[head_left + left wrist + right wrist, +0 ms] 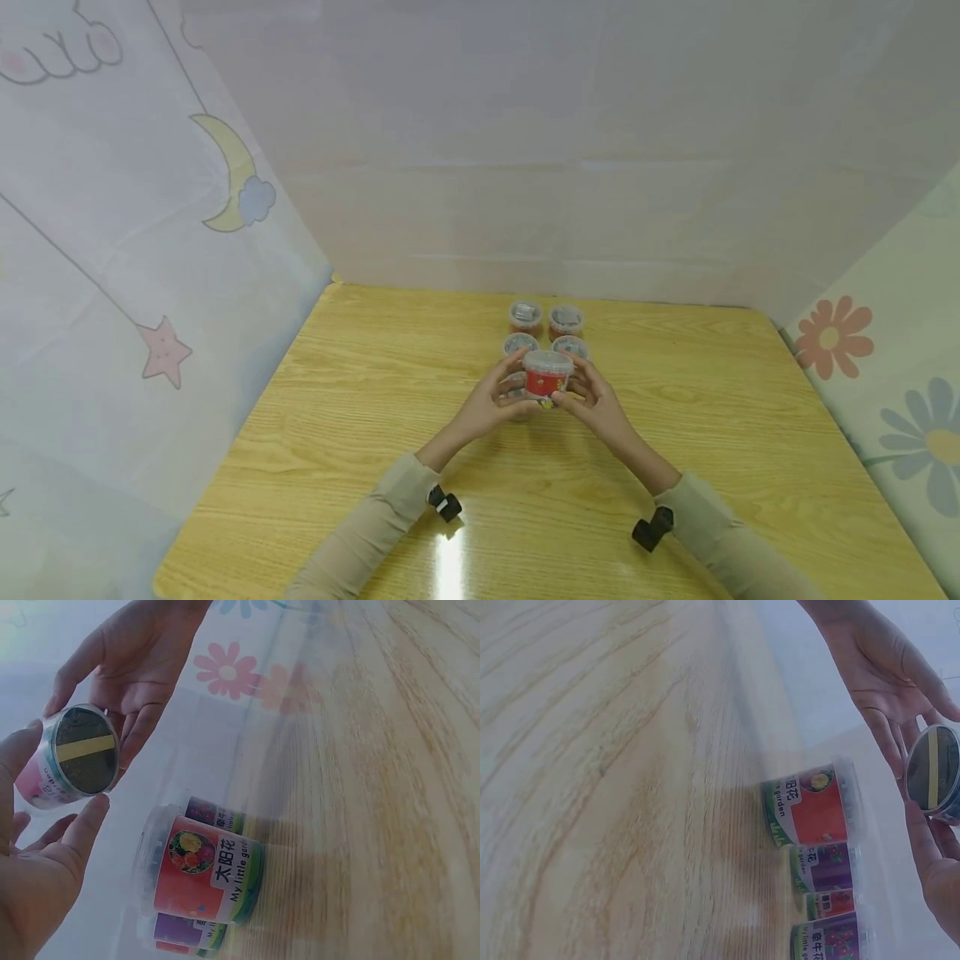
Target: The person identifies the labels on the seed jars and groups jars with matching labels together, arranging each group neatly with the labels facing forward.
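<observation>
Both hands hold up a small plastic tub (546, 383) with a clear lid and a red label, above the table. My left hand (483, 406) grips its left side, fingers and thumb curled about it. From the right, my right hand (597, 406) grips it the same way, the thumb low on the front. In the left wrist view the tub's dark base (86, 750) shows, crossed by a yellowish strip. Below and beyond the hands stands another red-labelled tub (195, 870), printed "My little garden"; in the head view the left hand partly hides it.
Several similar lidded tubs stand in two columns toward the back of the wooden table (337, 417), among them a back-left tub (525, 317) and a back-right tub (566, 321). Purple-labelled tubs (825, 868) show in the right wrist view. Printed sheets (487, 208) enclose the table's back and sides.
</observation>
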The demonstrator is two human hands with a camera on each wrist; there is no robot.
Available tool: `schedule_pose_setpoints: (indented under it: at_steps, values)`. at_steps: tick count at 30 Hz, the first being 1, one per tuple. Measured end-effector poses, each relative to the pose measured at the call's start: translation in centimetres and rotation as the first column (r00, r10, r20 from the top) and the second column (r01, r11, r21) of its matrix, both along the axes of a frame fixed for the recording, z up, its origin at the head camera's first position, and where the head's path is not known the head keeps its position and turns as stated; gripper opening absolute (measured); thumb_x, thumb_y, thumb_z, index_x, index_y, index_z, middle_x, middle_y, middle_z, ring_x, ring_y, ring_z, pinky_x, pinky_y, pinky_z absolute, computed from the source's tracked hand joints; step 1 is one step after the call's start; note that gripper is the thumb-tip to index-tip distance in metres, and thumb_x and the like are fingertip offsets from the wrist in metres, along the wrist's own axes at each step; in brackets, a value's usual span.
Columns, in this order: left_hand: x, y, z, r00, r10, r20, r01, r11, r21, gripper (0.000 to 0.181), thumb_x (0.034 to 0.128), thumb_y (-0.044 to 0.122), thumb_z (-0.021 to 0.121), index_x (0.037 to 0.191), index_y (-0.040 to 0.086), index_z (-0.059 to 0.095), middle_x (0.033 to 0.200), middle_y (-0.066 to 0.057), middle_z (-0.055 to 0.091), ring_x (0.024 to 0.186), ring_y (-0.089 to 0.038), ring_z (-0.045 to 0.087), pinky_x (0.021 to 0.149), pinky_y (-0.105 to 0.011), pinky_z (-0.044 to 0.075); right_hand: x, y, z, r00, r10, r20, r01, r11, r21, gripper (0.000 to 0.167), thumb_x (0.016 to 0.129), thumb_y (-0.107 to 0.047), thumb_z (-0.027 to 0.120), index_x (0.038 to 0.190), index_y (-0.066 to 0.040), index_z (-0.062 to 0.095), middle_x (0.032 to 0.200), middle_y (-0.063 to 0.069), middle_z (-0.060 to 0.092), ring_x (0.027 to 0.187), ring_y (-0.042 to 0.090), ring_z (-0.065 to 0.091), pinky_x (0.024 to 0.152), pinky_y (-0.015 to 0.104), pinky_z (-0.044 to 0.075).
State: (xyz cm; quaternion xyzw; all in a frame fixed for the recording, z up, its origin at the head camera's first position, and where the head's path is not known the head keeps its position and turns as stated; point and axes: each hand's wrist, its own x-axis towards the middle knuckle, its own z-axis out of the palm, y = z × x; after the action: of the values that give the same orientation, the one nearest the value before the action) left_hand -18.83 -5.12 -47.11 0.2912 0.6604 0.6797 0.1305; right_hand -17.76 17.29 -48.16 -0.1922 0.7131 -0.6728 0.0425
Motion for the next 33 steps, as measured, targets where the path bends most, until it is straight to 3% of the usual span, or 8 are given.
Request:
schedule_pose_setpoints:
  at_steps: [3, 7, 12, 17, 22, 28, 33]
  values:
    - [0.07, -0.08, 0.00, 1.000, 0.006, 0.001, -0.006, 1.000, -0.025, 0.073, 0.0901, 0.012, 0.061, 0.149, 0.018, 0.018, 0.143, -0.019, 0.030, 0.124, -0.037, 0.043, 0.097, -0.038, 0.046, -0.02, 0.00, -0.06, 1.000, 0.005, -0.009, -0.005, 1.000, -0.004, 0.063, 0.092, -0.006, 0.057, 0.146, -0.010, 0.025, 0.129, 0.005, 0.049, 0.107, 0.013, 0.055, 0.081, 0.043, 0.054]
    - [0.12, -0.06, -0.19, 1.000, 0.027, 0.004, -0.027, 0.999, -0.034, 0.070, 0.0911, 0.012, 0.060, 0.148, 0.023, 0.021, 0.141, -0.017, 0.033, 0.122, -0.035, 0.046, 0.093, -0.035, 0.049, -0.05, -0.03, -0.21, 1.000, 0.015, -0.022, -0.015, 1.000, 0.005, 0.063, 0.092, -0.005, 0.056, 0.146, -0.008, 0.024, 0.128, 0.004, 0.049, 0.106, 0.013, 0.055, 0.080, 0.041, 0.054]
    - [0.16, 0.00, -0.31, 0.998, 0.060, -0.002, -0.060, 0.998, -0.025, 0.069, 0.0902, 0.011, 0.061, 0.148, 0.017, 0.023, 0.137, -0.018, 0.038, 0.118, -0.035, 0.049, 0.090, -0.034, 0.051, 0.01, -0.13, -0.38, 1.000, -0.008, -0.018, 0.009, 0.999, 0.036, 0.063, 0.092, -0.006, 0.057, 0.146, -0.013, 0.027, 0.127, 0.004, 0.050, 0.106, 0.012, 0.055, 0.081, 0.035, 0.055]
    - [0.30, 0.32, -0.23, 0.994, 0.112, -0.003, -0.112, 0.994, 0.006, 0.069, 0.0888, 0.008, 0.062, 0.147, 0.013, 0.026, 0.136, -0.020, 0.040, 0.116, -0.038, 0.050, 0.085, -0.034, 0.054, -0.06, -0.42, -0.48, 0.998, -0.057, -0.041, 0.059, 0.997, 0.048, 0.063, 0.091, -0.007, 0.058, 0.145, -0.011, 0.028, 0.126, 0.009, 0.048, 0.107, 0.010, 0.055, 0.081, 0.026, 0.054]
    - [0.52, 0.57, 0.05, 0.989, 0.147, -0.032, -0.147, 0.989, -0.001, 0.069, 0.0879, 0.007, 0.063, 0.146, 0.009, 0.027, 0.136, -0.021, 0.042, 0.116, -0.039, 0.050, 0.089, -0.034, 0.052, -0.12, -0.66, -0.53, 0.994, -0.095, -0.049, 0.097, 0.994, 0.045, 0.063, 0.090, -0.006, 0.060, 0.145, -0.014, 0.030, 0.124, 0.010, 0.050, 0.107, 0.009, 0.056, 0.082, 0.024, 0.054]
    - [0.54, 0.48, 0.24, 0.989, 0.144, -0.018, -0.145, 0.988, -0.053, 0.069, 0.0884, 0.011, 0.063, 0.146, 0.011, 0.026, 0.138, -0.019, 0.041, 0.119, -0.036, 0.049, 0.095, -0.038, 0.048, 0.02, -0.58, -0.53, 0.995, -0.089, -0.047, 0.091, 0.995, 0.034, 0.063, 0.089, -0.007, 0.061, 0.144, -0.013, 0.031, 0.124, 0.006, 0.051, 0.106, 0.010, 0.056, 0.083, 0.024, 0.053]
    - [0.35, 0.31, 0.23, 0.993, 0.113, 0.021, -0.110, 0.989, -0.095, 0.072, 0.0896, 0.014, 0.062, 0.148, 0.011, 0.021, 0.140, -0.018, 0.040, 0.122, -0.034, 0.047, 0.096, -0.038, 0.047, 0.04, -0.49, -0.50, 0.997, -0.054, -0.046, 0.055, 0.998, 0.017, 0.063, 0.091, -0.006, 0.059, 0.145, -0.008, 0.027, 0.129, 0.006, 0.050, 0.108, 0.009, 0.056, 0.081, 0.026, 0.054]
